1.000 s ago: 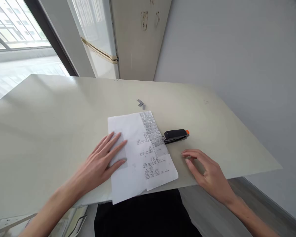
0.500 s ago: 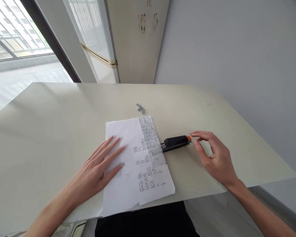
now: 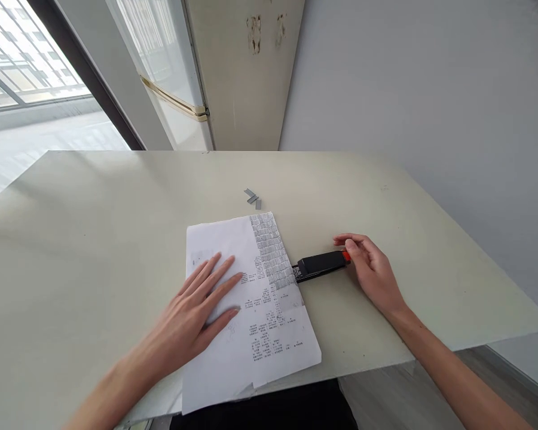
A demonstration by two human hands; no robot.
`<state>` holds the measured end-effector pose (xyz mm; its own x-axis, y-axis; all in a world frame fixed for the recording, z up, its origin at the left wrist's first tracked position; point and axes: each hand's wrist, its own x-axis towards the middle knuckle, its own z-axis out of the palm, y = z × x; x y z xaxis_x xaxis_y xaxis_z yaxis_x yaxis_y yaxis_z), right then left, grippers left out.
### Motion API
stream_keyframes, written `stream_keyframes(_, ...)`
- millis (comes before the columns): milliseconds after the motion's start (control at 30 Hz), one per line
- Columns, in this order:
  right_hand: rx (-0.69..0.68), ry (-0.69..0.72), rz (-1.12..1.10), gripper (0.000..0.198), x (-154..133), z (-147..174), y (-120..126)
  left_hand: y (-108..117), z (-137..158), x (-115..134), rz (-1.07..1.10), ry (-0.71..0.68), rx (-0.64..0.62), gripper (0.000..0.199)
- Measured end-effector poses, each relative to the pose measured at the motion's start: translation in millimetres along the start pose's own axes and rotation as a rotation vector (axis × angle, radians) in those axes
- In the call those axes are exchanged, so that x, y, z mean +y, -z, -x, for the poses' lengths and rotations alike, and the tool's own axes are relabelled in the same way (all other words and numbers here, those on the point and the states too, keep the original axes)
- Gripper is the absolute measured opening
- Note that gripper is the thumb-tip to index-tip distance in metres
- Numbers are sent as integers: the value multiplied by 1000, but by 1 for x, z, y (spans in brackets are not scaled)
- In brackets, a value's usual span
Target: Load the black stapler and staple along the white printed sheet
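Observation:
My left hand point(image 3: 199, 301) lies flat on a sheet of paper point(image 3: 215, 370), its fingers spread. Printed text runs down the paper's right half, and rows of metal staples point(image 3: 272, 249) cover its upper right edge. A black stapler point(image 3: 320, 263) with a red end rests on the table, its front jaw at the paper's right edge, just below the stapled rows. My right hand point(image 3: 372, 266) is beside the red end, fingers loosely curled and thumb raised over it. Whether it touches the stapler is hard to see; it is not wrapped round it.
Several short grey staple strips point(image 3: 253, 198) lie on the pale table point(image 3: 116, 239) beyond the paper. Past the far edge stands a fridge point(image 3: 242, 89), with a window to the left and a grey wall point(image 3: 407, 77) on the right. The table's near edge is just below the paper.
My right hand has moved left against the stapler's red end, its thumb lifting higher. My left hand has slid a little to the right over the paper. The view has shifted slightly.

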<state>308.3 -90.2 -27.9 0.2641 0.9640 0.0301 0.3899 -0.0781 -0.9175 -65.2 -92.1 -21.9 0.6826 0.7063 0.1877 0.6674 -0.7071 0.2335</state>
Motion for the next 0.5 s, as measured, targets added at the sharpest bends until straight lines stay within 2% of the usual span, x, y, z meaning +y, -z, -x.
stream_keyframes(333,-177,149,84,34,5,3,7,-4,1,-3,32,11,45,62)
stream_keyframes(500,-287,237,179,34,7,5,8,4,12,3,72,4,93,56)
